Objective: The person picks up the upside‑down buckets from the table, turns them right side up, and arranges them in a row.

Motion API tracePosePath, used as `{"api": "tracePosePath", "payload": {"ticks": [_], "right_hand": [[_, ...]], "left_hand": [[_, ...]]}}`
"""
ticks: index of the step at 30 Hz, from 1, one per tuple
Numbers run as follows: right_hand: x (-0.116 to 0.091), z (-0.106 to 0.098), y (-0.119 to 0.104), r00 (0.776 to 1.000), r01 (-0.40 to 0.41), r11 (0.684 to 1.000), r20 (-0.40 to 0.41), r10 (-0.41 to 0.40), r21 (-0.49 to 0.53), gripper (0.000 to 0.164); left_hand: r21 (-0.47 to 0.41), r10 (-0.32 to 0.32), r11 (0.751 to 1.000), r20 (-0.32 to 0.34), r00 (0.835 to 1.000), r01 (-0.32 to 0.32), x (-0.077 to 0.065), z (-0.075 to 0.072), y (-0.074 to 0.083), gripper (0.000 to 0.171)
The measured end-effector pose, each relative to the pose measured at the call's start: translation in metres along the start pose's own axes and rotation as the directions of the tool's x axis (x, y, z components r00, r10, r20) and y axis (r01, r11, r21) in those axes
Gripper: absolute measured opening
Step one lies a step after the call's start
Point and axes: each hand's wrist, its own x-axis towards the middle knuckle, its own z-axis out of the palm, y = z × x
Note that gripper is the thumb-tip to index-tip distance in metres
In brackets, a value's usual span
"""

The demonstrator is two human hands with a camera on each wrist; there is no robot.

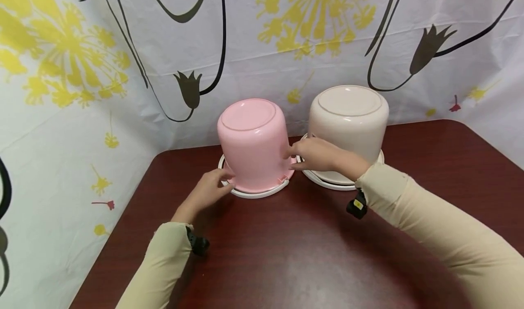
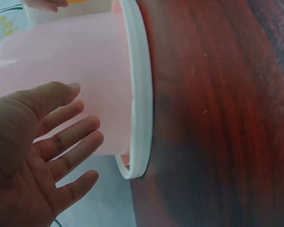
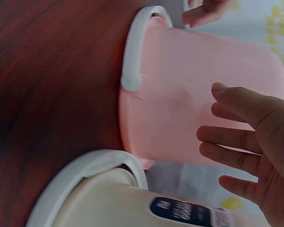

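An upside-down pink bucket (image 1: 254, 149) stands near the back of the table, its white handle (image 1: 255, 195) lying round the rim. At its lower left side is my left hand (image 1: 206, 190), fingers extended and slightly bent beside the wall. On the opposite side, my right hand (image 1: 319, 154) reaches in with thumb and fingers spread toward the pink wall. That hand overlaps a cream bucket (image 1: 352, 127), also upside down, with its own white handle resting on the table. In the right wrist view, the cream bucket bears a dark printed label (image 3: 180, 211).
Both buckets rest on a dark red-brown wooden table (image 1: 266, 254). Behind and to the left hangs a white sheet (image 1: 245, 68) with yellow and grey flower prints. Dark straps with small devices (image 1: 357, 205) are worn at the wrists.
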Motion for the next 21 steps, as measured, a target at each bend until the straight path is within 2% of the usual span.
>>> {"api": "tracePosePath", "payload": {"ticks": [8,14,21], "right_hand": [[0.004,0.027,0.004,0.999,0.033,0.998,0.012,-0.034,0.058,0.014],[0.007,0.039,0.007,0.998,0.059,0.995,0.025,-0.061,0.082,0.007],[0.01,0.046,0.012,0.997,0.061,0.995,0.046,-0.065,0.083,0.009]], "left_hand": [[-0.033,0.035,0.999,0.033,0.999,-0.034,0.0,0.016,-0.006,0.026],[-0.027,0.039,0.999,0.059,0.998,-0.037,0.001,0.02,-0.009,0.024],[-0.031,0.026,0.999,0.113,0.993,-0.023,0.005,0.023,-0.011,0.021]]}}
